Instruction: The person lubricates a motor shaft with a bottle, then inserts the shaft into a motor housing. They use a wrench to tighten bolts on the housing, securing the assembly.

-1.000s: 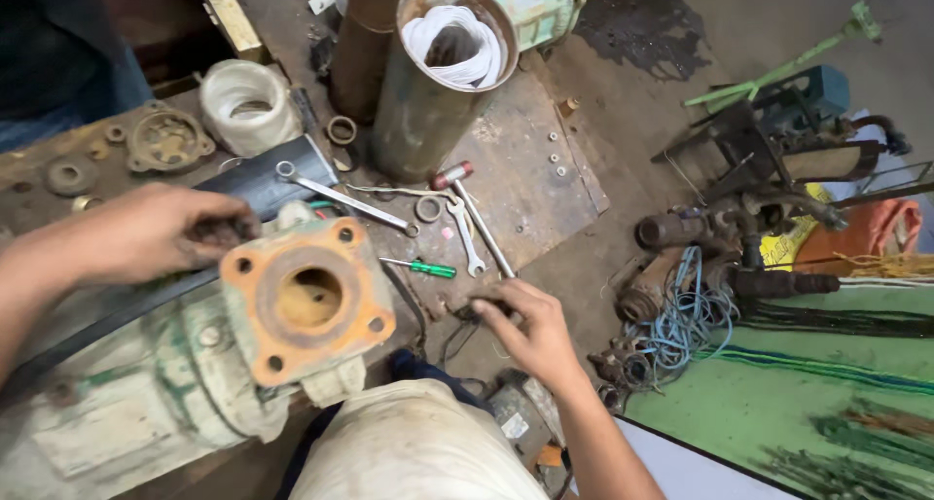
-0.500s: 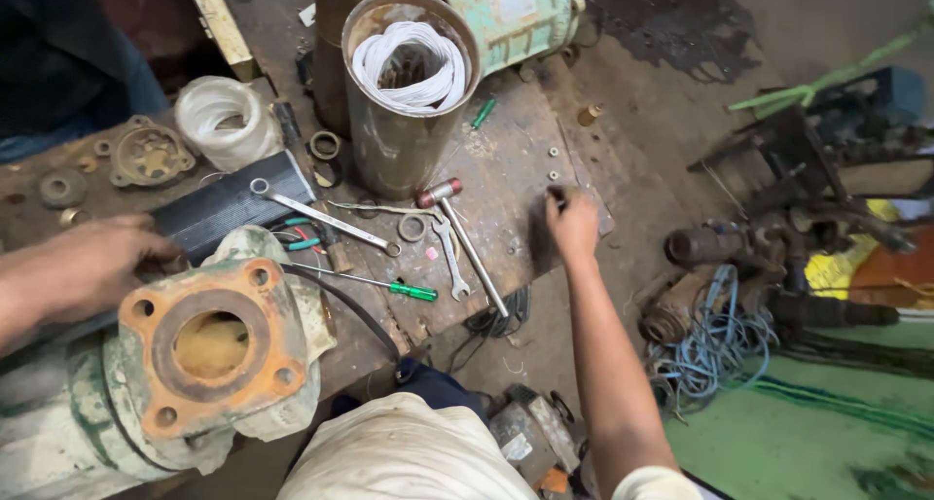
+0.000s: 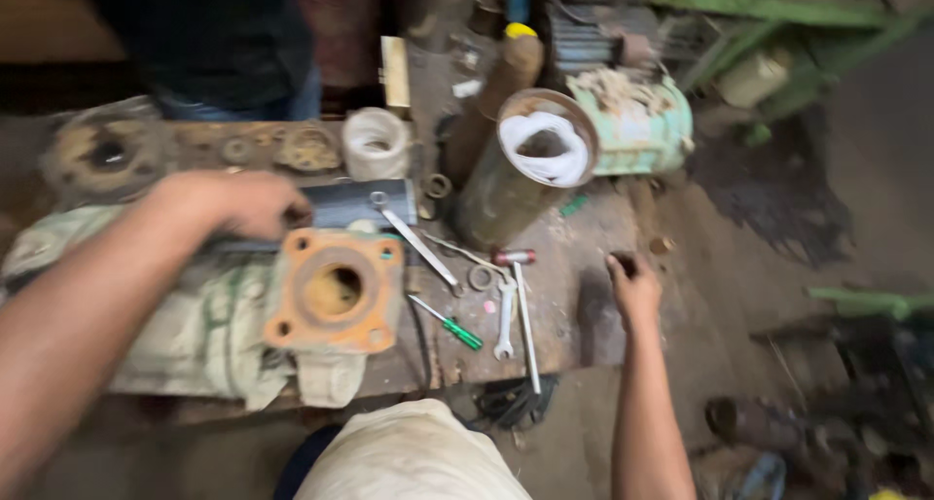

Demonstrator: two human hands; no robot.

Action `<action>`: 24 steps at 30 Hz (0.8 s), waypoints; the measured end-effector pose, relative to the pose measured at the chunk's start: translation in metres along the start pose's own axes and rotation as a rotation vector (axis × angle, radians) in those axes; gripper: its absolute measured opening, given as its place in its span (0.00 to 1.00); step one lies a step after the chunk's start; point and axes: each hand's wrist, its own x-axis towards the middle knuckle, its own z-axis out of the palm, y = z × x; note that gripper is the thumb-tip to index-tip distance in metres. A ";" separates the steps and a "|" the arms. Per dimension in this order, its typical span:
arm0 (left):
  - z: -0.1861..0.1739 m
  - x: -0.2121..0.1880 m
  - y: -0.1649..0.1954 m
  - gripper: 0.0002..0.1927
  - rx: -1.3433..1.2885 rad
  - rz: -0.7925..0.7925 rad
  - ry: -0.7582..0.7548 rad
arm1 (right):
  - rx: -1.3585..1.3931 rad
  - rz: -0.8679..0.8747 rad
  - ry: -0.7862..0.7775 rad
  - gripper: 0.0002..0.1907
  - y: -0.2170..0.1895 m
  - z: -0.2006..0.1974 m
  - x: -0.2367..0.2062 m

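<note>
The desk [image 3: 574, 296] is a dirty, worn work surface in a cluttered workshop, with a dusty floor to the right of the right hand [image 3: 634, 284]. The left hand [image 3: 238, 203] rests half closed on the pale green pump body [image 3: 185, 315], just above its one rusty orange flange [image 3: 334, 291]; whether it grips anything I cannot tell. The right hand lies on the desk edge with fingers bent over something small and dark, and between the hands lie two wrenches [image 3: 504, 317], one green-handled screwdriver [image 3: 449, 323] and one hammer [image 3: 520, 305].

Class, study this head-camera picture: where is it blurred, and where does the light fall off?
Head view: motion blur smears the left hand and forearm most; the right hand is soft too. The green-handled screwdriver reads fairly clearly. Light dims toward the floor at the lower right.
</note>
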 end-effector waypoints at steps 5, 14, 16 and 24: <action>0.009 -0.002 -0.015 0.23 0.027 0.126 0.134 | 0.515 0.082 -0.358 0.12 -0.107 -0.002 -0.036; 0.002 -0.060 -0.018 0.20 -0.198 0.114 0.431 | 0.502 -0.087 -0.780 0.14 -0.295 0.052 -0.042; 0.014 -0.087 -0.017 0.16 -0.231 0.057 0.786 | 0.496 -0.073 -0.862 0.15 -0.328 0.086 -0.034; 0.106 -0.173 -0.029 0.09 -0.196 -0.092 1.602 | 0.054 -0.199 -1.347 0.14 -0.406 0.196 -0.023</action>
